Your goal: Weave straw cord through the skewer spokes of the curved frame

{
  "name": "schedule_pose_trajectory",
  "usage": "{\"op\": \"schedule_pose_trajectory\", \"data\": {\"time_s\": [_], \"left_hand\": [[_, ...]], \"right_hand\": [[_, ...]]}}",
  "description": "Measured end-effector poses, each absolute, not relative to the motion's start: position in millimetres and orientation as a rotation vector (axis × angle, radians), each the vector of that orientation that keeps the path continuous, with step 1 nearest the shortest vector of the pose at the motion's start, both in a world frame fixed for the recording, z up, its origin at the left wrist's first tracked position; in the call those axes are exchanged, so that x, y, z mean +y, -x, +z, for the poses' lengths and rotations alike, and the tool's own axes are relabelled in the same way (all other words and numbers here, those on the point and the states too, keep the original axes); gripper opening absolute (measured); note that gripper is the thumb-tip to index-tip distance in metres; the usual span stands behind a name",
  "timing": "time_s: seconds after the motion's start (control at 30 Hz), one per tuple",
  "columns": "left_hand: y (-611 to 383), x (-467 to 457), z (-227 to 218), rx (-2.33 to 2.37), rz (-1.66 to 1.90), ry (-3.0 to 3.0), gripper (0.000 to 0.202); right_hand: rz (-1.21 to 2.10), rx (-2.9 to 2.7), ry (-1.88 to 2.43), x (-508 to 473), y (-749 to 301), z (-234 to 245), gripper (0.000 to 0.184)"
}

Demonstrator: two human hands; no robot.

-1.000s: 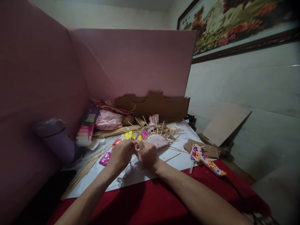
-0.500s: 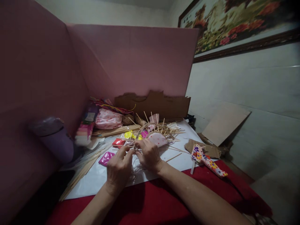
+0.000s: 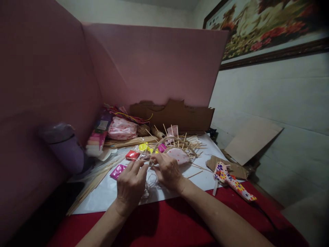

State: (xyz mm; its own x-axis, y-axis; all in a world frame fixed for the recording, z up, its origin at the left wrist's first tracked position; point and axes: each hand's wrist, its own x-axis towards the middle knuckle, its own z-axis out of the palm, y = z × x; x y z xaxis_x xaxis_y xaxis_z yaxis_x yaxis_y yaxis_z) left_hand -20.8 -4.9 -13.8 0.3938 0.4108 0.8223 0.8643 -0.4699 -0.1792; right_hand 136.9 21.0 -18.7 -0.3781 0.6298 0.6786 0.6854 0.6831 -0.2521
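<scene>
Over the white sheet, my two hands meet in front of me, fingertips nearly touching. My left hand is closed in a pinch at a thin wooden stick; its fingers partly cover the grip. My right hand is closed too, pinching twine wound at the stick's end. Loose loops of twine hang below, between the hands. Just behind them stands a twine ring with upright sticks, beside a white spotted cloth piece.
Red and purple packets lie left of my hands. Bundled sticks and a purple tumbler are further left. A flower-patterned glue gun rests at the right beside torn cardboard. Pink panels stand behind.
The view has shifted slightly, so most things appear a little further right. My hands stay together at the twine, with their fingers slightly moved and the loose loops more visible.
</scene>
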Motion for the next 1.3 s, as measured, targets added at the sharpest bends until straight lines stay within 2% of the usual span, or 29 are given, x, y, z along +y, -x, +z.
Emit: {"op": "schedule_pose_trajectory", "data": {"time_s": [0.13,0.3,0.57,0.8,1.0,1.13,1.3], "left_hand": [[20.0,-6.3,-10.5,-1.146,-0.907,2.128,0.015],[19.7,-4.6,-10.7,-1.118,-0.997,2.179,0.018],[20.1,-4.5,-8.5,-1.113,-1.086,2.194,0.017],[22.5,-1.6,-9.2,-1.162,-1.069,2.214,0.019],[24.3,2.2,-14.5,-1.223,-1.042,2.268,0.021],[23.0,2.3,-15.2,-1.234,-1.030,2.283,0.021],[21.3,1.8,-14.0,-1.222,-1.024,2.303,0.019]], "right_hand": [[-0.033,-2.108,1.044,20.0,-137.3,-19.8,0.030],[-0.031,-2.144,1.044,19.5,-138.4,-19.0,0.042],[-0.125,-2.216,0.994,25.0,-140.5,-25.4,0.045],[-0.157,-2.255,0.947,23.7,-146.3,-20.0,0.034],[-0.181,-2.215,1.010,24.2,-148.3,-18.9,0.010],[-0.234,-2.255,1.020,25.4,-146.6,-23.4,0.007],[-0.278,-2.281,1.055,26.7,-144.5,-27.3,0.011]]}}
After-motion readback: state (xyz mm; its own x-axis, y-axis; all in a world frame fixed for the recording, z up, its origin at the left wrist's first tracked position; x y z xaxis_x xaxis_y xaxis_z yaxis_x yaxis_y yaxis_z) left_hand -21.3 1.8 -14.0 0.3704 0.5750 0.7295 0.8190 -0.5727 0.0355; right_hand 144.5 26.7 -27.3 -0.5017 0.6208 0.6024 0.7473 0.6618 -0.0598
